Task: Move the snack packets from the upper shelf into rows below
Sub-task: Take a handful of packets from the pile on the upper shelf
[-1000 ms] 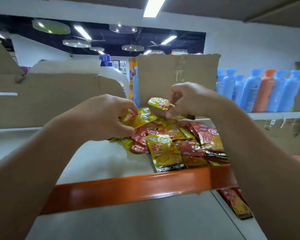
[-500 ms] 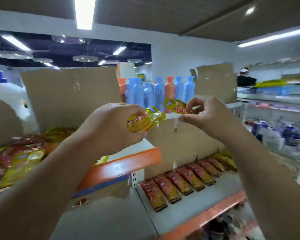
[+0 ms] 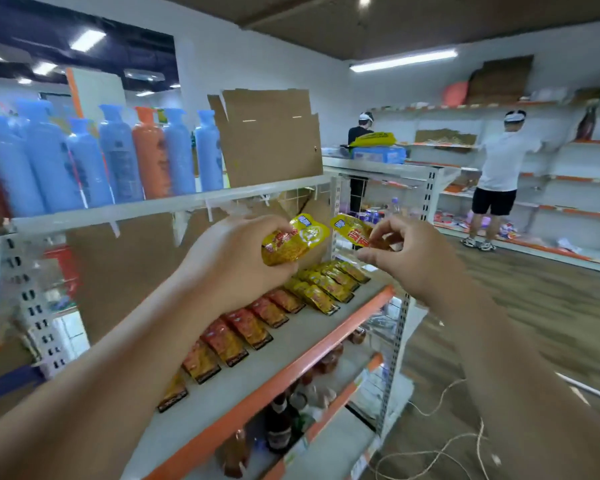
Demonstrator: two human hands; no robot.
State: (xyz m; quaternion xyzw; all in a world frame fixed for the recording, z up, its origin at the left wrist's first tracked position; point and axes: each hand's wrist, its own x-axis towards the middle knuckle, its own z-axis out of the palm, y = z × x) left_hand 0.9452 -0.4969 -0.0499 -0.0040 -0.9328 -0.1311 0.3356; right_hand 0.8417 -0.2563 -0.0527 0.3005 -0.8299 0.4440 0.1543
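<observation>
Head view: left hand (image 3: 236,261) grips crumpled yellow foil snack packets (image 3: 291,242), count unclear; right hand (image 3: 409,259) pinches a single yellow foil packet (image 3: 352,230), its lower end hidden.

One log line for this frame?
left hand grips yellow packets | right hand pinches one packet | row on shelf: red, yellow

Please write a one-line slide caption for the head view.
Left hand grips yellow snack packets, right hand pinches a single packet, above a shelf lined with red and yellow packets.

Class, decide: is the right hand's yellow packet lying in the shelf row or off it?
Off it: the right hand pinches the yellow packet above the shelf row.
</observation>
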